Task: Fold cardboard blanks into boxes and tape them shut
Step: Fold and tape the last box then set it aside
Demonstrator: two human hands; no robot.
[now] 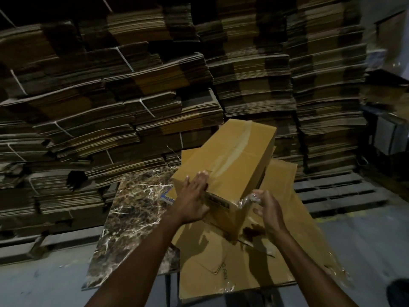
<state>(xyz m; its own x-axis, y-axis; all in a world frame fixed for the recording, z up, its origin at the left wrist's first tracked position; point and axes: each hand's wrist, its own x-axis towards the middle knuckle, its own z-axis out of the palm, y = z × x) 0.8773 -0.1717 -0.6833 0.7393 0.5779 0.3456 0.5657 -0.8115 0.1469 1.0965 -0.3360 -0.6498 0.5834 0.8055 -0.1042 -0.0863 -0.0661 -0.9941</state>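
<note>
Nothing reads clearly; blue print [166,196] beside the box [232,156] is blurred.

Dim. Walled behind by tall stacks of flattened cardboard [155,85], bundled with white string [125,59]. Floored in grey concrete [33,280], with a slatted pallet [338,192] at right and a marble-patterned surface [132,213] nearer.

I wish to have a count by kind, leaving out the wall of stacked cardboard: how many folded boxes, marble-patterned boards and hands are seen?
Folded box: 1
Marble-patterned board: 1
Hands: 2, the left hand flat on the box, the right hand pinching clear tape
Total: 4
</note>
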